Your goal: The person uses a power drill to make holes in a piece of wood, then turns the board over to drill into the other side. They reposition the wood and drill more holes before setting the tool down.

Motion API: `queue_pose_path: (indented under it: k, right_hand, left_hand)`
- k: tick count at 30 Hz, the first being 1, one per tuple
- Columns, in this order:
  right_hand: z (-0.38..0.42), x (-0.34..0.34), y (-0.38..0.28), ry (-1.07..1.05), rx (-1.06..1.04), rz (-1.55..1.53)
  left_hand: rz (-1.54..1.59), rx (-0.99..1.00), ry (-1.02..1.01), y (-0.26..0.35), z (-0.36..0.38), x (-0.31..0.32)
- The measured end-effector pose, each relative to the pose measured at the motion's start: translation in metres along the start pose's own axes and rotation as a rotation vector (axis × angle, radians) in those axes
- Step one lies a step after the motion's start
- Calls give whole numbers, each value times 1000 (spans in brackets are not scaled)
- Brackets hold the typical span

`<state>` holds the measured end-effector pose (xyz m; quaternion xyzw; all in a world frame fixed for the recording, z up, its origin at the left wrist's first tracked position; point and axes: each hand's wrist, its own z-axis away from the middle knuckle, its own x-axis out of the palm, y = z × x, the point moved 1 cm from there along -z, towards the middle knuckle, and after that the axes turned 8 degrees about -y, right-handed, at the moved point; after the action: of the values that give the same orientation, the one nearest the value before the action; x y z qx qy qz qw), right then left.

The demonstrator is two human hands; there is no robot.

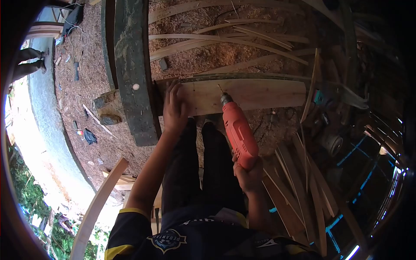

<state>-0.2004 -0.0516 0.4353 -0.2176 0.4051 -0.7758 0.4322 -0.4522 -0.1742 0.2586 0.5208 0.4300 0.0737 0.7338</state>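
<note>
A pale wooden plank [260,93] lies across the middle of the view, one end against a dark heavy timber beam [132,65]. My left hand [174,108] presses flat on the plank near the beam, fingers spread. My right hand [248,173] grips the handle of an orange power drill [238,132]. The drill's bit touches the plank's top face just right of my left hand. My dark trouser legs stand below the plank.
Sawdust covers the ground. Several thin curved wood strips [225,41] lie beyond the plank, and more slats [303,186] are stacked at the right. A curved pale board [97,203] leans at lower left. Another person's feet [28,63] show at far left.
</note>
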Motion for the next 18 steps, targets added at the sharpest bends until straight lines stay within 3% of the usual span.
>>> queue_pose_path:
  k: [2,5,10,15,18]
  right_hand:
    - [-6,-9,-1,73,-20,213]
    - [-10,-23,1,119,-52,278]
    - [-6,-49,11,179,-22,206]
    - [-4,-76,16,239,-81,127]
    - [-1,-104,22,265,-241,256]
  left_hand:
    - [11,27,30,-6,-9,6]
    - [4,29,63,-13,-21,12]
    - [-88,63,74,4,-28,8]
    - [-608,-52,61,15,-27,16]
    - [-733,-84,51,26,-33,38]
